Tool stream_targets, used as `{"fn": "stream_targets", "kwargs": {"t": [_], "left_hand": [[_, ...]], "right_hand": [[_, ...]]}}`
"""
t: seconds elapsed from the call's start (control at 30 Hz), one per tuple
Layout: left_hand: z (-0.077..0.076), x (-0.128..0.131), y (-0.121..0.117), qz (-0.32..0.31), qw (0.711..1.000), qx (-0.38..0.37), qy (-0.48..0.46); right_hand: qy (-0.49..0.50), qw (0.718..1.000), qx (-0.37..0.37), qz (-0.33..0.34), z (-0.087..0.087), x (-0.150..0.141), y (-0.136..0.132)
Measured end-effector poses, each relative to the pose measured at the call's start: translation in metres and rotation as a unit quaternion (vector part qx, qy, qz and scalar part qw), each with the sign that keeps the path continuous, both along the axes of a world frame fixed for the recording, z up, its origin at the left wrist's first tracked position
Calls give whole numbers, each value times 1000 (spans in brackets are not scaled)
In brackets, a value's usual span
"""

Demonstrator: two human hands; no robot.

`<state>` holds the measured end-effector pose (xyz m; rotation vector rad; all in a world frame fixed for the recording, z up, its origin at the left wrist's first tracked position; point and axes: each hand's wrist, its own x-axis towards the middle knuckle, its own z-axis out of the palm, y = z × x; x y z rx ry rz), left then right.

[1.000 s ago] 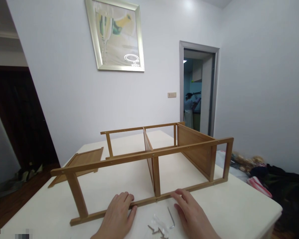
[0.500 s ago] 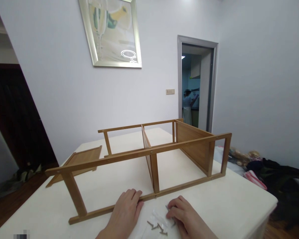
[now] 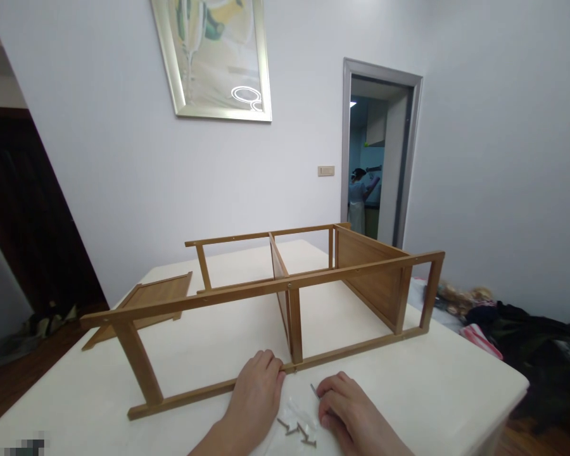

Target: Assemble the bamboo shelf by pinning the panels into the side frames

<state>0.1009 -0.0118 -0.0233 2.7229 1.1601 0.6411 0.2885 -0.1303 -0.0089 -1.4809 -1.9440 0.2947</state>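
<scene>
A wooden shelf frame (image 3: 247, 288) lies on its side on the white table (image 3: 351, 392). My left hand (image 3: 256, 392) is closed over its near lower rail, just left of the middle upright, with the fingertips curled behind the wood. To the right, my right hand (image 3: 344, 405) is closed around a thin grey metal tool (image 3: 314, 390) that looks like a hex key; only its tip shows clearly. Between my hands, several screws (image 3: 297, 432) rest on a clear plastic bag (image 3: 292, 411).
A loose wooden shelf panel (image 3: 159, 301) lies at the table's left side. Dark clothes and other items (image 3: 517, 342) are heaped beyond the right edge. Through the doorway (image 3: 382, 69), a person (image 3: 358, 196) stands in another room.
My left hand has slid right along the lower rail, nearer the middle upright. My right hand stays beside the screws, and the grey tool's tip sticks out a little more.
</scene>
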Motion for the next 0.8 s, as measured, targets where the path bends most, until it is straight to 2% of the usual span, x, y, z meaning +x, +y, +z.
{"fn": "stream_targets", "kwargs": {"t": [0.13, 0.37, 0.53, 0.67, 0.8], "left_hand": [[1, -1, -2, 0, 1000, 12, -7], [0, -1, -2, 0, 999, 28, -16], [-2, -1, -1, 4, 1000, 23, -11], [-2, -1, 0, 5, 1000, 20, -11], [-3, 0, 1, 0, 1000, 19, -8]], "right_hand": [[-11, 1000, 19, -6, -8, 1, 3], [73, 990, 113, -31, -27, 10, 13], [115, 984, 116, -75, -28, 12, 12], [88, 984, 97, -125, -23, 15, 7], [38, 976, 161, -138, -25, 16, 11]]}}
